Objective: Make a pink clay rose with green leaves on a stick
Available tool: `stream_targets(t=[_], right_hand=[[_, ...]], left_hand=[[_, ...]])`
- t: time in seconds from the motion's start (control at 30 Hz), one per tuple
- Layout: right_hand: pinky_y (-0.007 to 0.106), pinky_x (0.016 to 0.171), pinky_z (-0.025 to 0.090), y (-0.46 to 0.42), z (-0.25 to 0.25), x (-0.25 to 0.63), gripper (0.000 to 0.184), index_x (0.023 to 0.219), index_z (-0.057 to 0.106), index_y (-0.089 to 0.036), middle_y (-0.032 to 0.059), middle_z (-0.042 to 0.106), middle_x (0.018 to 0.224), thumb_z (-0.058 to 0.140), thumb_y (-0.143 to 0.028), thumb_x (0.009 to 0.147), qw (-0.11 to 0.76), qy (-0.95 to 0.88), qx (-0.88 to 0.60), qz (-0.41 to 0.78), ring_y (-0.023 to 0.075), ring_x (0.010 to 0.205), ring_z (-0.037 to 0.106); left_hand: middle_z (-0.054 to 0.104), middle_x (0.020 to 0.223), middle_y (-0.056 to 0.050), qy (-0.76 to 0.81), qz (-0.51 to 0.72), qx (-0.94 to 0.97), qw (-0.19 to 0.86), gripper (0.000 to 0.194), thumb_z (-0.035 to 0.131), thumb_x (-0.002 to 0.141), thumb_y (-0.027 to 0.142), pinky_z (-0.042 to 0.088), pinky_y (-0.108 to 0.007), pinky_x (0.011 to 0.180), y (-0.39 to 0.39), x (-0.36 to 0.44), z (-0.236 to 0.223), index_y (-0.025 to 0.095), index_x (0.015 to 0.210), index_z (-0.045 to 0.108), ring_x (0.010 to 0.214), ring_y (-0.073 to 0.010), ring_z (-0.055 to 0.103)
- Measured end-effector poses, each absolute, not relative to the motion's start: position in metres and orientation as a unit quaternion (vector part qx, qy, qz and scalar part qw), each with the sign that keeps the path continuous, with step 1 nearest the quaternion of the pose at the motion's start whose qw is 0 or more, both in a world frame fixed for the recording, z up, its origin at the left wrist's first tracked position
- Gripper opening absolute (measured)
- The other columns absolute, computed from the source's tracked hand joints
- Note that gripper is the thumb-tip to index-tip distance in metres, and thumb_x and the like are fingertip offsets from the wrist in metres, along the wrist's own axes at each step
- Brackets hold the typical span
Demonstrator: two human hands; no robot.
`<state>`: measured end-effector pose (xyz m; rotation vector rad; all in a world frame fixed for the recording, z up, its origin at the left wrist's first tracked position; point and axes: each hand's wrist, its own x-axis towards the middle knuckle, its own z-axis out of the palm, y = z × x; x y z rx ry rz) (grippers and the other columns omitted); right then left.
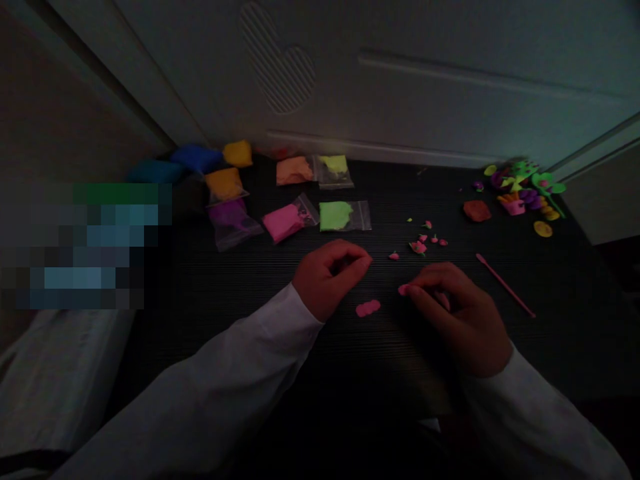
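Observation:
Between the thumb and index finger of my right hand is a small flat piece of pink clay, held just above the dark table. My left hand is closed, thumb and index fingertips together; whether anything is pinched there is too dark to tell. On the table between and below the hands lies a row of overlapping pink clay discs. Just beyond the hands are several tiny pink clay flowers with green bits, among them a larger one and a single bud.
A pink modelling stick lies to the right. Behind it are a reddish clay lump and a cluster of colourful clay pieces. Clay bags, including pink and green, lie at the back left, before a white panel.

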<state>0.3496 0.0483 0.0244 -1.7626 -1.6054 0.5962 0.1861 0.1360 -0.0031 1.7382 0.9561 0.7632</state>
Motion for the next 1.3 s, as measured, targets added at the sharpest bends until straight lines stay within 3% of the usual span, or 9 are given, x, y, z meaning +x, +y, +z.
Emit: stream_targets(t=[0.17, 0.3, 0.73, 0.97, 1.3], right_hand=[[0.033, 0.076, 0.039, 0.034, 0.014, 0.339, 0.007, 0.074, 0.058, -0.022, 0.0023, 0.054, 0.082, 0.055, -0.025, 0.069, 0.279, -0.618, -0.712, 0.183, 0.0169, 0.085, 0.049], [0.039, 0.082, 0.036, 0.034, 0.000, 0.335, 0.009, 0.075, 0.059, -0.021, 0.0028, 0.054, 0.080, 0.054, -0.025, 0.069, 0.253, -0.628, -0.722, 0.141, 0.0171, 0.081, 0.050], [0.041, 0.080, 0.033, 0.038, -0.003, 0.327, 0.008, 0.070, 0.058, -0.022, 0.0025, 0.055, 0.078, 0.054, -0.028, 0.068, 0.201, -0.643, -0.732, 0.100, 0.0189, 0.080, 0.050], [0.040, 0.078, 0.032, 0.039, -0.003, 0.328, 0.008, 0.069, 0.057, -0.021, 0.0024, 0.055, 0.077, 0.053, -0.028, 0.068, 0.195, -0.642, -0.736, 0.089, 0.0192, 0.081, 0.049], [0.039, 0.078, 0.032, 0.039, -0.002, 0.326, 0.009, 0.070, 0.055, -0.021, 0.0026, 0.054, 0.077, 0.052, -0.029, 0.068, 0.173, -0.648, -0.737, 0.077, 0.0186, 0.079, 0.049]], left_hand=[[0.059, 0.072, -0.001, 0.391, 0.327, 0.710, 0.486, 0.019, 0.047, 0.072, 0.031, 0.039, -0.023, 0.059, 0.136, 0.186, -0.003, 0.016, 0.075, 0.059, 0.066, -0.0113, 0.052], [0.058, 0.069, 0.000, 0.392, 0.328, 0.706, 0.489, 0.017, 0.048, 0.071, 0.029, 0.038, -0.023, 0.056, 0.136, 0.187, -0.003, 0.016, 0.073, 0.060, 0.063, -0.0109, 0.051], [0.056, 0.066, 0.001, 0.389, 0.322, 0.709, 0.492, 0.014, 0.048, 0.071, 0.025, 0.034, -0.023, 0.055, 0.138, 0.189, -0.002, 0.018, 0.070, 0.060, 0.062, -0.0108, 0.050], [0.056, 0.077, -0.001, 0.338, 0.304, 0.797, 0.397, 0.010, 0.053, 0.064, 0.017, 0.034, -0.032, 0.074, 0.137, 0.191, -0.009, 0.018, 0.071, 0.059, 0.079, -0.0163, 0.049], [0.054, 0.081, -0.002, 0.291, 0.263, 0.847, 0.359, 0.018, 0.060, 0.059, 0.027, 0.031, -0.035, 0.077, 0.136, 0.189, -0.013, 0.020, 0.076, 0.060, 0.083, -0.0190, 0.046]])
